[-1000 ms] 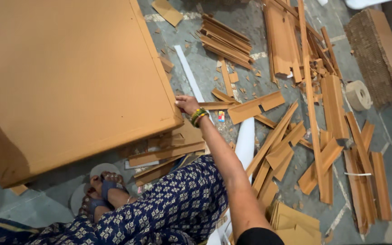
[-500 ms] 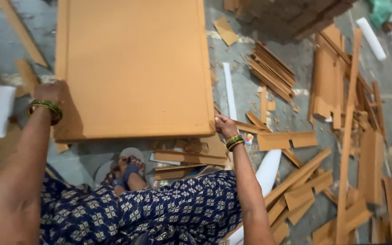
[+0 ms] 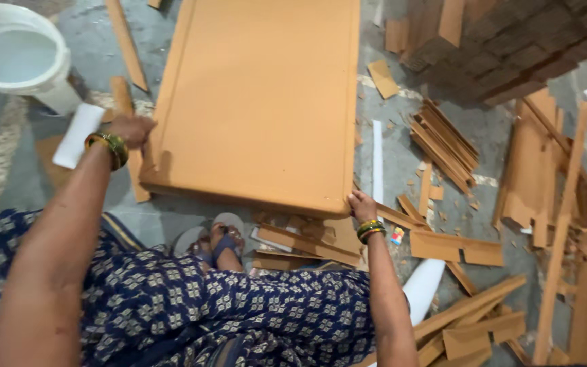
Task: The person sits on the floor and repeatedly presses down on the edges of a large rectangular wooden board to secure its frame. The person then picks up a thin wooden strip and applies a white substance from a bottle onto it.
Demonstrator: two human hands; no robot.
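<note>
- Board (image 3: 259, 102), a large flat orange-brown panel, is lying on the grey floor (image 3: 409, 163) and filling the middle of the head view from twelve o'clock down toward six, its near edge resting on loose strips just above the sandalled foot (image 3: 222, 241).
- Left hand (image 3: 130, 129) is gripping the board's near-left corner at about nine o'clock, its fingers closed around the raised edge there; a gold bangle is sitting on that wrist.
- Right hand (image 3: 361, 205) is holding the near-right corner at about four o'clock, with the fingers curled under the edge and the thumb on top; green and yellow bangles are circling the wrist.
- Compared with half a second ago, the board is appearing more squarely in front of the person and reaching farther up the view, and both hands are remaining on the same two near corners. I judge that the panel is being steadied or shifted as one piece.
- White bucket (image 3: 18, 58) is standing at ten o'clock, well apart from the board, with a white roll (image 3: 77, 134) lying just beside the left wrist.
- Offcut strips (image 3: 453, 248) of the same material are littering the floor from three to five o'clock, and a dark stacked pile (image 3: 511, 41) is sitting at one o'clock.
- Patterned blue clothing is covering the person's lap at six o'clock.
</note>
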